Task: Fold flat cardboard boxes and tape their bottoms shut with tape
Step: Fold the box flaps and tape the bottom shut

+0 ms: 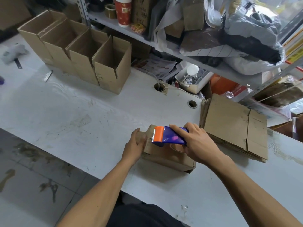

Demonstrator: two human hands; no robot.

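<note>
Risk first: the box (165, 154) I am taping lies on the near part of the white table (73, 112), bottom side up, and I judge the tape could run off the seam if the box slides, since only my left hand (136, 145) braces it. That hand lies against the box's left end, fingers fairly straight and pressing the cardboard, not curled round anything. If it eases off while the dispenser pulls, the flaps may spring apart and the strip would bridge a gap or wrinkle. My right hand (195, 141) is wrapped over the blue body of the tape dispenser (168, 135), fingers curled across its top, a firm closed hold; the orange serrated cutter points left, over the box's far left edge, close to my left fingertips. Second risk: those teeth could catch my left hand if I tear with a twist toward it. I cannot tell whether tape is already stuck down; the dispenser hides the seam. Just right of the box, the stack of flat boxes (236, 126) waits, near enough that a swing of my right elbow could shove it. Farther off, at the table's back left, four folded boxes (82, 53) stand open-topped in a row, touching one another.
</note>
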